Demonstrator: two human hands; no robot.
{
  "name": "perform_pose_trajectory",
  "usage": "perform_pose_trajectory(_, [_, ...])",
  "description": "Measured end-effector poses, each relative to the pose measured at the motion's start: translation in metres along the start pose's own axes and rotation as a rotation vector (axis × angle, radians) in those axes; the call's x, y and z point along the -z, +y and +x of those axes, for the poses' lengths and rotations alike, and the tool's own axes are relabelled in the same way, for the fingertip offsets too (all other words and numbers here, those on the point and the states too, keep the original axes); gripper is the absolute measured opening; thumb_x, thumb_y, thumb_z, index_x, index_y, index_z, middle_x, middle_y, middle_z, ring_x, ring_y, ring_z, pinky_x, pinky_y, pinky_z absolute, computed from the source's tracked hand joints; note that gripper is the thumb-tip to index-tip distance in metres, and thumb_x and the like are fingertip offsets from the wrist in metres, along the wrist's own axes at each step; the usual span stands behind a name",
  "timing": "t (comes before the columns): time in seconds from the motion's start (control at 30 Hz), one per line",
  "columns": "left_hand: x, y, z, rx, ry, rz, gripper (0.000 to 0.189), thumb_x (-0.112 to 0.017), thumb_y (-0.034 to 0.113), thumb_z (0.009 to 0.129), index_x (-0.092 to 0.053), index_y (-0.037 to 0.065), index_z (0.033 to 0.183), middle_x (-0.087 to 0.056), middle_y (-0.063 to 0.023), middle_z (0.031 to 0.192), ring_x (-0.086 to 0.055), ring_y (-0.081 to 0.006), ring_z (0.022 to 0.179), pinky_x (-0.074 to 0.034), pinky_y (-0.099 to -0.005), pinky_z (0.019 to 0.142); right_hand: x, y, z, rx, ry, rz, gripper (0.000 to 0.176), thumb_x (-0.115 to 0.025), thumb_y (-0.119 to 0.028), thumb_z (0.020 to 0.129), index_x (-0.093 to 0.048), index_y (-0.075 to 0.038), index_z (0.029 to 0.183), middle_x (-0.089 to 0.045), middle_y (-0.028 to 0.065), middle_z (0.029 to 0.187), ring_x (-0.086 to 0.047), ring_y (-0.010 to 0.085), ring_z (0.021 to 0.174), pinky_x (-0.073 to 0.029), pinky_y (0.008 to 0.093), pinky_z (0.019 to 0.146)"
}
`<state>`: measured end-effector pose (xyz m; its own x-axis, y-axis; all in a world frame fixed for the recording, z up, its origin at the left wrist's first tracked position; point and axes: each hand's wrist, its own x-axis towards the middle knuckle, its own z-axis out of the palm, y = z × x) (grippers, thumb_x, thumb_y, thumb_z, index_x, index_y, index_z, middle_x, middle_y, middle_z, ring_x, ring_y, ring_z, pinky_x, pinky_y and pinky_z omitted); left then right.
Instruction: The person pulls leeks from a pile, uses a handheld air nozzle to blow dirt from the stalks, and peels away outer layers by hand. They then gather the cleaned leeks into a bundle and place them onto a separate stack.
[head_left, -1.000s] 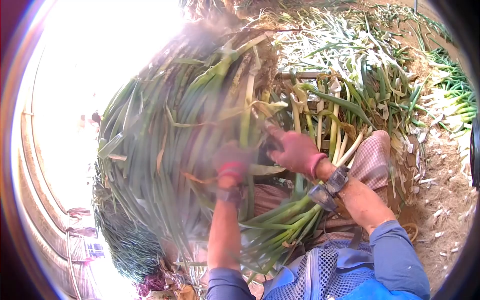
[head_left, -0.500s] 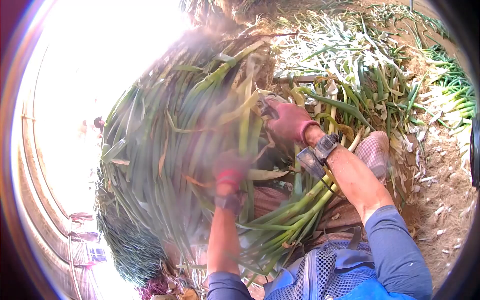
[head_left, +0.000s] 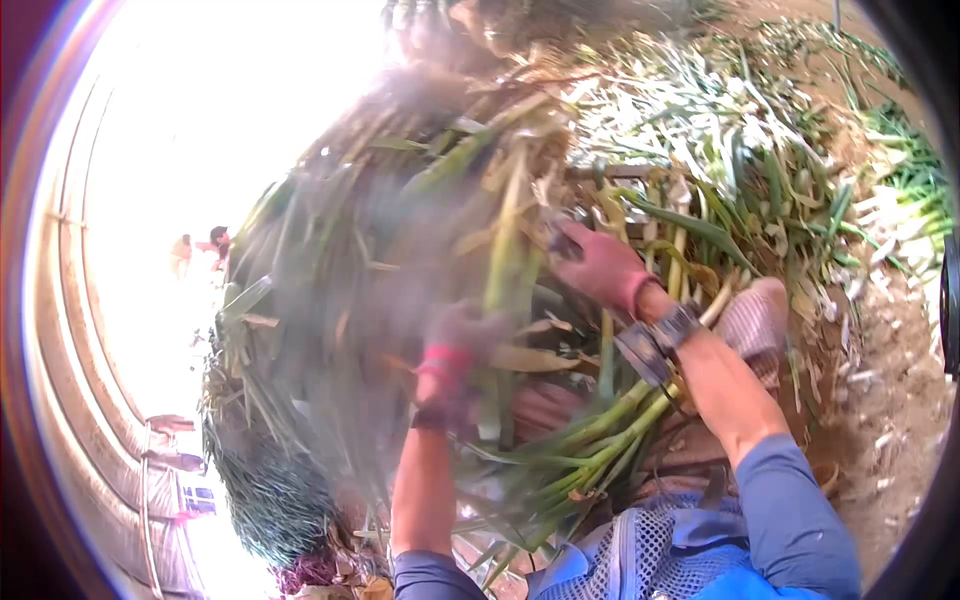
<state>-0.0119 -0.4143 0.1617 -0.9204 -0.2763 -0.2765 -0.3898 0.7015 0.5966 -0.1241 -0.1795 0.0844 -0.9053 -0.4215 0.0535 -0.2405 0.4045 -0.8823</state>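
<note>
My left hand (head_left: 468, 335), in a reddish glove and blurred, is closed around a thick green onion (head_left: 507, 235) that stands nearly upright. My right hand (head_left: 603, 265), in a pink glove with dark fingertips, is closed just right of that stalk, near yellowed leaves. What its fingers pinch is too blurred to make out. A big heap of long green onion leaves (head_left: 330, 290) lies beyond and left of my left hand. Several trimmed-looking green onions (head_left: 600, 430) lie across my lap, below my right wrist.
Loose leaves and peelings (head_left: 690, 110) cover the ground at the upper right. More green onions (head_left: 905, 190) lie in a row at the far right, beside bare soil (head_left: 880, 400). People (head_left: 215, 243) are in the bright background on the left, near a curved wall (head_left: 90, 330).
My right hand has moved slightly right and down, and the upright stalk has shifted a little right. My left hand stays about level. The view has turned slightly.
</note>
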Motion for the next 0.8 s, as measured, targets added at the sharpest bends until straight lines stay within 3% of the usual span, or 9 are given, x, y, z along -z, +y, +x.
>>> perform_pose_trajectory(0.07, [-0.005,-0.001,-0.005,0.011,0.037,0.013,0.035,-0.078,0.034,0.091,-0.079,0.001,0.102,-0.069,0.0004,0.075,-0.062,-0.008,0.068,-0.051,-0.0328,0.062,0.009,-0.011,-0.015,-0.022,0.002,-0.03,0.078,-0.069,-0.039,0.09,-0.046,-0.019,0.162,-0.075,0.0247,0.114,-0.072,0.0431,0.106,-0.055,0.0506,0.095])
perform_pose_trajectory(0.17, [-0.016,-0.001,-0.017,-0.101,0.028,0.095,0.039,-0.075,0.039,0.093,-0.078,0.002,0.104,-0.072,-0.005,0.076,-0.067,-0.0143,0.069,-0.053,-0.0356,0.066,0.01,-0.011,-0.02,-0.047,0.027,-0.088,0.078,-0.07,-0.039,0.09,-0.046,-0.02,0.162,-0.075,0.0254,0.111,-0.072,0.0435,0.104,-0.056,0.0506,0.094])
perform_pose_trajectory(0.23, [-0.02,0.008,-0.03,-0.104,0.033,0.246,0.042,-0.071,0.044,0.094,-0.077,0.004,0.109,-0.075,-0.013,0.081,-0.073,-0.0239,0.075,-0.055,-0.0396,0.073,0.009,-0.012,-0.018,-0.053,0.046,-0.148,0.078,-0.072,-0.039,0.09,-0.047,-0.021,0.161,-0.075,0.0254,0.11,-0.072,0.0433,0.104,-0.055,0.0498,0.095])
perform_pose_trajectory(0.27, [-0.022,0.011,-0.035,-0.105,0.041,0.244,0.042,-0.071,0.044,0.094,-0.077,0.004,0.109,-0.075,-0.013,0.081,-0.073,-0.0239,0.075,-0.055,-0.0396,0.073,0.009,-0.012,-0.017,-0.045,0.045,-0.151,0.078,-0.072,-0.039,0.09,-0.047,-0.021,0.161,-0.075,0.0254,0.11,-0.072,0.0433,0.104,-0.055,0.0498,0.095])
perform_pose_trajectory(0.37, [-0.027,0.007,-0.047,-0.101,0.01,0.348,0.046,-0.07,0.049,0.094,-0.076,0.009,0.116,-0.077,-0.0189,0.092,-0.075,-0.0359,0.088,-0.056,-0.0448,0.082,0.012,-0.005,-0.022,-0.033,0.031,-0.066,0.08,-0.074,-0.039,0.088,-0.047,-0.021,0.161,-0.076,0.0246,0.109,-0.073,0.0421,0.102,-0.055,0.0488,0.095])
perform_pose_trajectory(0.6, [-0.035,-0.006,-0.036,-0.098,0.001,0.401,0.051,-0.069,0.052,0.094,-0.076,0.007,0.116,-0.077,-0.0209,0.097,-0.075,-0.0377,0.095,-0.056,-0.0466,0.085,-0.004,0.027,-0.055,-0.023,0.035,0.017,0.082,-0.074,-0.04,0.087,-0.047,-0.02,0.162,-0.077,0.0229,0.109,-0.074,0.0402,0.099,-0.056,0.0455,0.093])
perform_pose_trajectory(0.8, [-0.042,-0.054,-0.016,-0.065,0.125,0.235,0.047,-0.073,0.047,0.092,-0.078,0.004,0.113,-0.078,-0.0207,0.098,-0.075,-0.0378,0.094,-0.056,-0.0465,0.085,-0.02,0.043,-0.106,-0.059,-0.017,0.093,0.08,-0.076,-0.037,0.088,-0.049,-0.014,0.16,-0.073,0.0234,0.129,-0.072,0.0374,0.116,-0.054,0.04,0.103])
